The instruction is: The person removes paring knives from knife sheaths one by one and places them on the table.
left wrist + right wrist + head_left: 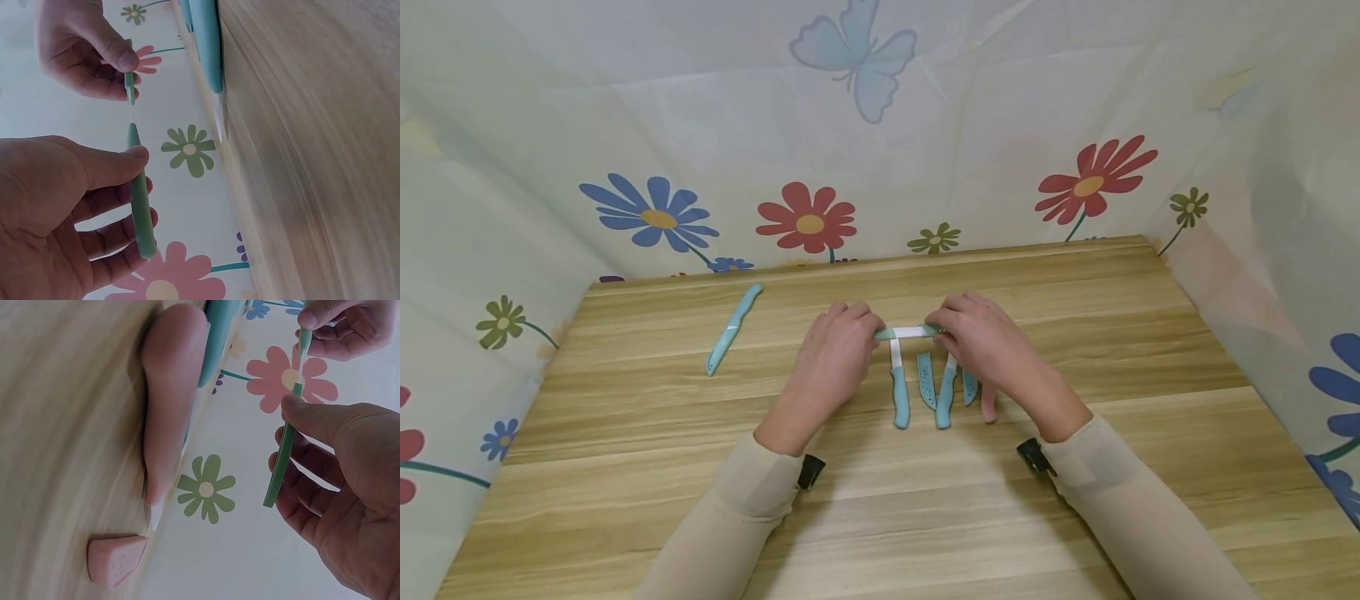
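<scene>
My left hand [835,354] pinches the green handle of a small paring knife [142,212] between thumb and fingers. Opposite it, my right hand [988,337] grips the knife's green sheath [285,447]. Between the hands a length of white blade [912,332] shows, its far end by the sheath's mouth. Whether the tip sits inside the sheath I cannot tell. Just below lie two bare blue-handled knives [900,400] with blue sheaths [927,382] beside them. A pink-handled knife [172,394] lies under my right wrist, and a pink sheath [115,559] is near its blade.
A blue knife in its sheath [733,329] lies apart on the left of the wood-grain table [625,433]. A flower-printed cloth [715,133] stands behind the table and along its sides. Black wrist devices [1036,457] sit under both sleeves.
</scene>
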The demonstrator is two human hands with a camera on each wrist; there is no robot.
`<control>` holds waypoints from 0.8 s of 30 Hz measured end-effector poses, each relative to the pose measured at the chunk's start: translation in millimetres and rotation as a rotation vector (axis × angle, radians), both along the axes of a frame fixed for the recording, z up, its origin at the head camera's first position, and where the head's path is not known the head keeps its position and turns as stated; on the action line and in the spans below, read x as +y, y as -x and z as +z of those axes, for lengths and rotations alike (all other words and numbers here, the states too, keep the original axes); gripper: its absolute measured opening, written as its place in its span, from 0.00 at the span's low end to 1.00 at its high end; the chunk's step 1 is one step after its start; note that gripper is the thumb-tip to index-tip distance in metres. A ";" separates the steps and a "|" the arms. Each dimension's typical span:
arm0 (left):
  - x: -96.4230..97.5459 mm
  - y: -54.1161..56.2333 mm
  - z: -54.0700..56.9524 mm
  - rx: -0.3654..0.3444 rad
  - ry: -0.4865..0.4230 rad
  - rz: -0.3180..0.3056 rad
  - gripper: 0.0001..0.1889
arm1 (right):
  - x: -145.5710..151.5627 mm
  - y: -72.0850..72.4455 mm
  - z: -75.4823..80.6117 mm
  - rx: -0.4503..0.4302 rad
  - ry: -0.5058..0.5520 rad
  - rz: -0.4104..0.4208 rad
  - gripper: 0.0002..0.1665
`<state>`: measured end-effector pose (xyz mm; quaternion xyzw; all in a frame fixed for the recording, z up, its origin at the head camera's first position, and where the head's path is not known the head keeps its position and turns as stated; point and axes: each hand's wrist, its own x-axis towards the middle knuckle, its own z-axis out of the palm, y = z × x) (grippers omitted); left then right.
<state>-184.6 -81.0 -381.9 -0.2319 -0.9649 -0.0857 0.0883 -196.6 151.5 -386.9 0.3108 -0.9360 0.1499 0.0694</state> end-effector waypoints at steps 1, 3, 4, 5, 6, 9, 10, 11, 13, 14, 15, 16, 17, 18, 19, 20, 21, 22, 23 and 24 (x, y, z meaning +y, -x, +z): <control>-0.2 -0.2 0.6 -0.001 -0.003 0.002 0.09 | 0.5 0.2 0.0 0.000 0.000 -0.001 0.15; -0.6 -0.4 1.3 -0.003 -0.007 0.002 0.09 | 1.3 0.6 0.1 0.000 0.001 0.000 0.15; -0.7 -0.5 1.3 -0.004 -0.010 0.001 0.09 | 1.6 0.8 0.1 0.001 0.002 0.001 0.16; -0.9 -0.6 1.5 -0.004 -0.011 0.000 0.09 | 1.9 0.9 0.1 0.001 0.003 0.002 0.16; -0.9 -0.7 1.4 -0.004 -0.011 -0.002 0.09 | 2.2 1.1 0.0 0.001 0.002 0.003 0.16; -1.0 -0.4 0.8 -0.003 -0.011 -0.004 0.09 | 3.0 1.6 0.0 -0.003 0.000 0.002 0.16; -1.1 -0.3 0.5 -0.002 -0.010 -0.003 0.09 | 3.1 1.7 0.0 -0.005 -0.001 0.001 0.15; -1.2 -0.2 0.5 -0.002 -0.009 -0.001 0.09 | 3.1 1.8 0.2 -0.006 -0.003 0.001 0.15; -1.3 0.2 0.0 0.001 -0.007 0.002 0.09 | 3.3 1.9 0.3 -0.007 -0.005 -0.001 0.15; -1.4 0.4 -0.1 0.002 -0.005 0.004 0.10 | 3.3 1.9 0.5 -0.007 -0.006 -0.001 0.15; -1.4 0.4 -0.2 0.002 -0.004 0.005 0.10 | 3.3 2.0 0.7 -0.008 -0.008 -0.001 0.15; -1.4 0.4 -0.2 0.002 -0.005 0.007 0.10 | 3.4 1.9 0.8 -0.009 -0.008 -0.002 0.15; -1.3 0.3 -0.1 0.001 -0.005 0.007 0.10 | 3.4 1.9 1.0 -0.010 -0.008 -0.002 0.15; -1.3 0.4 -0.2 0.001 -0.006 0.007 0.10 | 3.5 1.9 0.9 -0.013 -0.008 -0.004 0.15; -1.2 0.3 0.0 0.000 -0.005 0.007 0.10 | 3.5 1.9 1.0 -0.015 -0.008 -0.006 0.15; -1.1 0.2 0.2 0.000 -0.004 0.008 0.10 | 3.5 1.8 1.2 -0.018 -0.008 -0.008 0.15; -1.0 0.1 0.4 0.000 0.000 0.009 0.10 | 3.6 1.8 1.3 -0.021 -0.009 -0.010 0.15; -1.1 0.1 0.6 0.003 0.006 0.010 0.10 | 3.7 1.8 1.4 -0.023 -0.008 -0.012 0.15; -1.2 0.2 0.7 0.005 0.011 0.010 0.10 | 3.9 1.8 1.7 -0.024 -0.009 -0.014 0.16; -1.2 0.2 1.0 0.007 0.015 0.012 0.09 | 4.1 1.7 2.1 -0.025 -0.011 -0.016 0.16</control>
